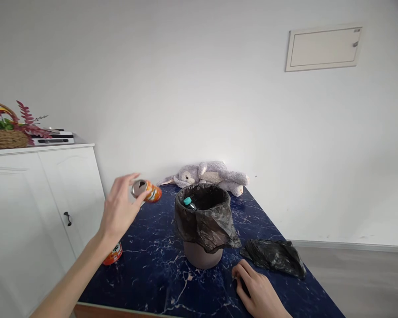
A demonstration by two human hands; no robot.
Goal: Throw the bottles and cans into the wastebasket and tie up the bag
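An orange drink can [154, 193], its opened top facing me, is pinched between the thumb and fingers of my left hand [117, 212]. This can is tilted on its side in the air, left of the bin [202, 255]. A black plastic bag [207, 227] lines the bin and hangs over its rim. Inside, a bottle with a teal cap [187, 202] pokes up near the left edge. Beneath my left forearm, partly hidden, another orange can [114, 255] stands on the table. My right hand [255, 289] rests on the tabletop with fingers curled, right of the bin's base.
Beyond my right hand lies a folded black plastic bag [275, 256] on the dark blue marbled table [146, 274]. A plush rabbit [212, 173] lies behind the bin against the wall. At left stands a white cabinet [26, 198] with a flower basket [6, 138] on top.
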